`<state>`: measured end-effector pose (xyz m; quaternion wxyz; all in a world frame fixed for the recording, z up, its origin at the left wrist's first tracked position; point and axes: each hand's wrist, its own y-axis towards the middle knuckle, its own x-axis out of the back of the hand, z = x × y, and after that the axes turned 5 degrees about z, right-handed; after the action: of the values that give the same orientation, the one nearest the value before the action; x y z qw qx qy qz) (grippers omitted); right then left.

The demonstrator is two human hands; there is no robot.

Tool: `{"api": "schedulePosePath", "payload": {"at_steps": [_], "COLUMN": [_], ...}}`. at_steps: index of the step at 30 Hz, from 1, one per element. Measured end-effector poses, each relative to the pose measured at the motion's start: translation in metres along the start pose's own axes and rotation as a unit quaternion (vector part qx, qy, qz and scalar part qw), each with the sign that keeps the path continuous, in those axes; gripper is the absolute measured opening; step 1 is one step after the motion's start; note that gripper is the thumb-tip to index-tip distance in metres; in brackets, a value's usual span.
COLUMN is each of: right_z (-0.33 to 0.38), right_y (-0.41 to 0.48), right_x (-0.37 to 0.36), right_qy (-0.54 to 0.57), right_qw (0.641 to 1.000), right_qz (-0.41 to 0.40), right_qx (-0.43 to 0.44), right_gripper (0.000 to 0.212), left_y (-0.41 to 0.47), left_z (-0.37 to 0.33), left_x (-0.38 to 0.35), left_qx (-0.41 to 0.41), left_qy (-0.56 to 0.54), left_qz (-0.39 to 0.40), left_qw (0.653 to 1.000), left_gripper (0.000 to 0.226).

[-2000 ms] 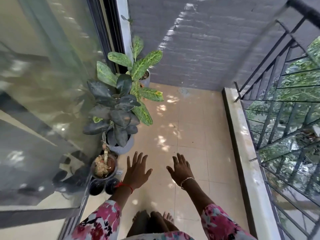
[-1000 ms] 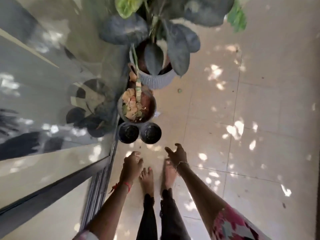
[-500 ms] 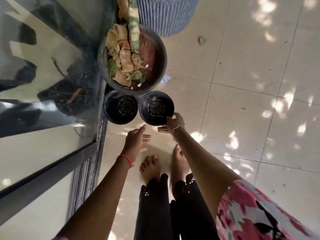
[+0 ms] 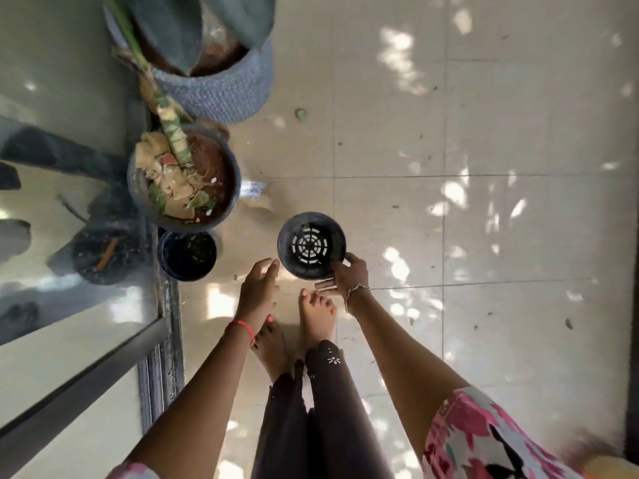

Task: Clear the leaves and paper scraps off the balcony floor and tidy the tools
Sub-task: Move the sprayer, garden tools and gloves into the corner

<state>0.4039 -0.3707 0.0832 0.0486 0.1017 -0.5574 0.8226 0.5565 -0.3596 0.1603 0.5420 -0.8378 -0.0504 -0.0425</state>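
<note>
One small black pot (image 4: 311, 245) is held just above the tiled floor (image 4: 518, 236), near its glass-door edge. The right hand (image 4: 349, 274) grips its rim, arm stretched down. The left hand (image 4: 259, 288) hovers just beside it, fingers loose, touching nothing. A second black pot (image 4: 188, 254) sits by the door track.

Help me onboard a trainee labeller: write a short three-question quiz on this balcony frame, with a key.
1. True or false: the right hand is empty.
2. What lies in the large dark pot? A) dried leaves B) water C) tools
3. Fill the blank: the left hand, holding nothing, is ___ (open or shut).

Key
1. False: it grips the small slotted black pot.
2. A.
3. Open.
</note>
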Motion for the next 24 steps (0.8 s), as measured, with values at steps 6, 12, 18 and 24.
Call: {"api": "schedulePosePath", "payload": {"at_steps": [6, 12, 18, 24], "right_z": [0.023, -0.045, -0.170, -0.315], "right_y": [-0.092, -0.162, -0.223, -0.272], "right_x": [0.090, 0.180, 0.272, 0.349], "right_qy": [0.152, 0.354, 0.482, 0.582], "right_qw": [0.988, 0.932, 0.856, 0.766], "right_qz": [-0.028, -0.077, -0.185, -0.265], "right_qx": [0.008, -0.002, -0.020, -0.064], "right_gripper": [0.021, 0.025, 0.018, 0.012], "left_y": [-0.065, -0.130, -0.212, -0.280], "left_z": [-0.052, -0.039, 0.041, 0.140], "left_x": [-0.056, -0.140, -0.248, -0.354], "left_qx": [-0.097, -0.090, -0.093, -0.096], "left_qy": [0.155, 0.240, 0.335, 0.455], "left_qz": [0.109, 0.154, 0.260, 0.362], "left_qw": [0.977, 0.954, 0.901, 0.808], "left_gripper": [0.025, 0.040, 0.025, 0.037]}}
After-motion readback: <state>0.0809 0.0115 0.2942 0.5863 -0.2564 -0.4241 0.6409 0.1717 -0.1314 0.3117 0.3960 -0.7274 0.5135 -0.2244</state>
